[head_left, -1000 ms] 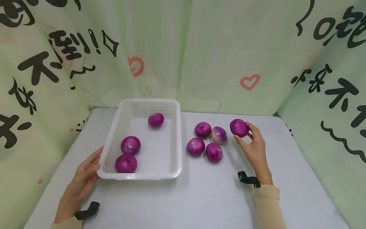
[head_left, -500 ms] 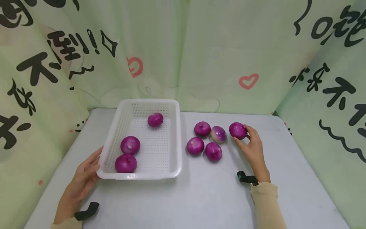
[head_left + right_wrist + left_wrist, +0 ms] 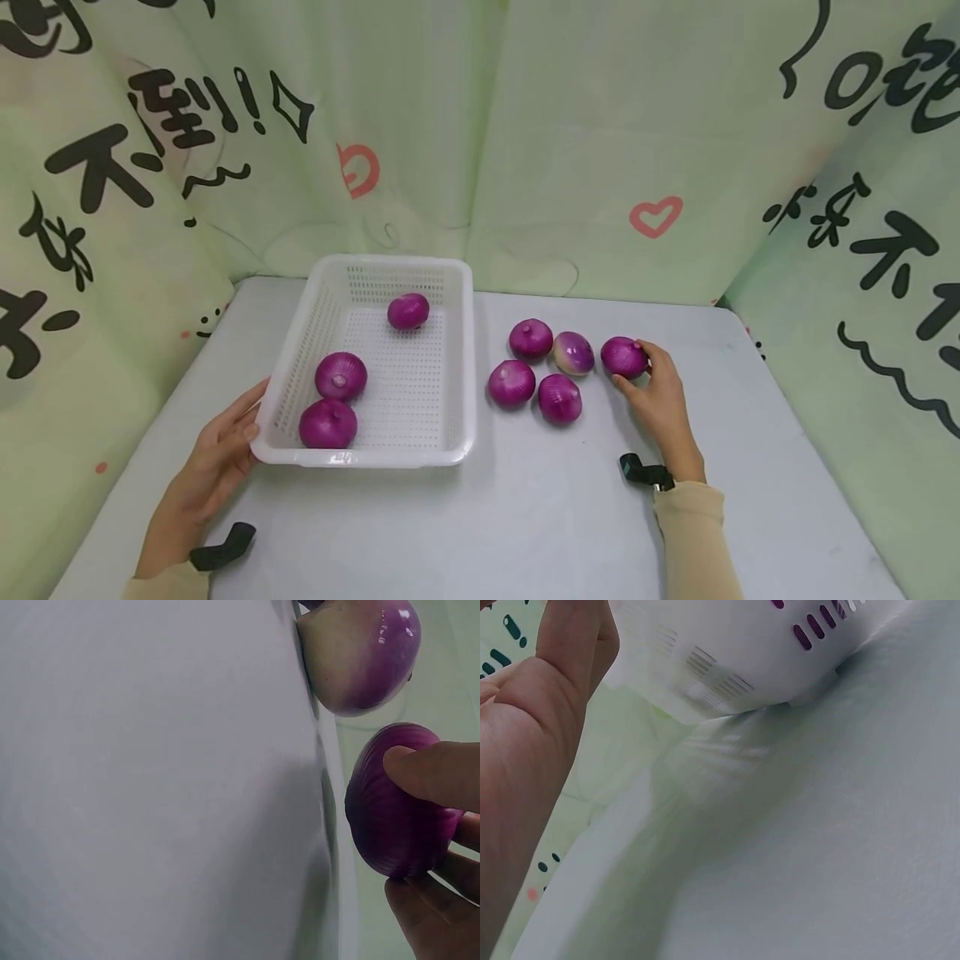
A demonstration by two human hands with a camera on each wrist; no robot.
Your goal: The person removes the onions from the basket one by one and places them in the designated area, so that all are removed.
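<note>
My right hand (image 3: 662, 400) holds a purple onion (image 3: 622, 357) between thumb and fingers, low over the table at the right end of a group of onions. Nearest to it lies a paler onion (image 3: 574, 353); in the right wrist view this pale onion (image 3: 360, 656) sits just above the held onion (image 3: 401, 806). My left hand (image 3: 217, 467) rests with fairly straight fingers against the left side of a white perforated plastic basket (image 3: 468, 392), the fingertips partly hidden by its rim. Inside are three onions: two touching at the near left (image 3: 328, 423) and one at the back (image 3: 408, 311).
Three more purple onions (image 3: 512, 383) lie beside the pale one, right of the basket. A white-covered table (image 3: 420, 533) bears everything. A printed green curtain (image 3: 570, 150) hangs along the table's back and both sides. Each wrist wears a black camera mount (image 3: 645, 472).
My right hand has lowered the onion toward the table and slightly nearer to me. The left hand stays at the basket, and the other onions lie as before.
</note>
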